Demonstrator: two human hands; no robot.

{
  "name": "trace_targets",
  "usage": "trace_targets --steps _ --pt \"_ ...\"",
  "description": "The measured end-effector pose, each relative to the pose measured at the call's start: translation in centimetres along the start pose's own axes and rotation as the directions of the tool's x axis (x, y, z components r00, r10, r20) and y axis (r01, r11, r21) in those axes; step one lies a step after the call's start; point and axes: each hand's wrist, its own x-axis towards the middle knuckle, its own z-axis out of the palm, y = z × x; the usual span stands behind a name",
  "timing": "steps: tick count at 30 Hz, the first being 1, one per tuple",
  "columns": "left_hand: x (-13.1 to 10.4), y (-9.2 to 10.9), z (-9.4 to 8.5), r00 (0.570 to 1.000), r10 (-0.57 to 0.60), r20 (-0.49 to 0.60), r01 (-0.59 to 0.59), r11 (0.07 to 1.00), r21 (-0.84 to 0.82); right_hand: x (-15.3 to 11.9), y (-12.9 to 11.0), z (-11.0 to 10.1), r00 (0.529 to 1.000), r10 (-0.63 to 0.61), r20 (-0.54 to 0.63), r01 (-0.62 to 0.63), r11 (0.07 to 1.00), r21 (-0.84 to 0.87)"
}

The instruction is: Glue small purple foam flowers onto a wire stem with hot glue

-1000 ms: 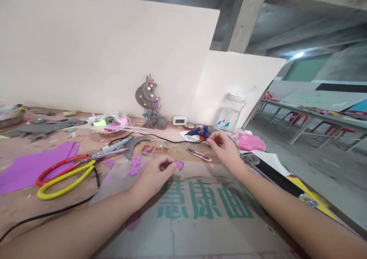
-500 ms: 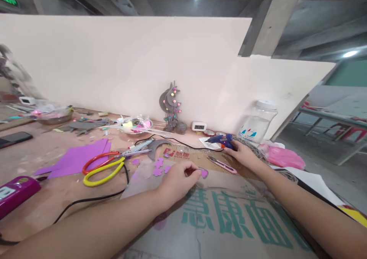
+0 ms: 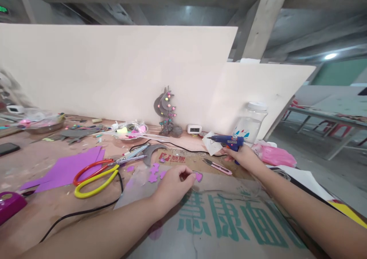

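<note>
My left hand [image 3: 176,182] pinches a small purple piece with a grey edge [image 3: 198,176] above the cardboard [image 3: 226,197]. In my right hand [image 3: 243,157] is a blue glue gun [image 3: 228,140], lifted, its nozzle toward the left and a small red light lit. A white paper scrap [image 3: 211,144] is by the nozzle. Purple flower cut-outs [image 3: 154,173] lie just left of my left hand, near a grey crescent [image 3: 151,153]. The pink utility knife [image 3: 218,167] rests on the cardboard between my hands.
Scissors with red and yellow handles [image 3: 96,178] lie beside purple sheets [image 3: 65,167]. A decorated grey moon figure [image 3: 166,111] stands by the white board, near a small clock [image 3: 194,129]. At right are a clear bottle [image 3: 249,123] and pink plastic [image 3: 276,155]. A black cord crosses the table.
My right hand has closed round the glue gun and raised it off the table. The white scrap beside it is now tilted up. The whole view has shifted slightly.
</note>
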Motion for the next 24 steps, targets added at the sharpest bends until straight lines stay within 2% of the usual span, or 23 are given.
trace_targets --steps 3,6,9,14,19,24 --pt "0.1 -0.1 0.1 1.000 0.010 0.009 -0.010 1.000 0.011 -0.9 -0.3 0.0 1.000 -0.020 0.025 0.015 0.984 0.176" --pt "0.2 -0.2 0.2 1.000 -0.008 0.023 0.007 1.000 0.012 -1.3 -0.6 -0.4 1.000 0.000 0.027 -0.006 0.966 0.259" --pt "0.1 0.0 0.1 0.999 -0.034 0.038 0.033 0.999 0.010 -2.1 -1.1 -0.7 1.000 0.012 -0.010 -0.009 0.962 0.272" --pt "-0.1 0.2 -0.3 0.999 -0.018 0.029 0.018 1.000 0.010 -5.6 -2.9 -0.1 0.991 -0.107 -0.076 0.122 0.963 0.242" --pt "0.1 -0.1 -0.4 0.998 -0.066 -0.008 0.066 0.998 0.025 -9.9 -4.5 1.1 0.994 -0.106 -0.028 0.110 0.965 0.238" --pt "0.2 -0.4 -0.3 0.999 -0.049 -0.017 0.050 0.999 0.021 -12.1 -4.4 1.7 0.991 -0.127 0.037 0.115 0.965 0.236"
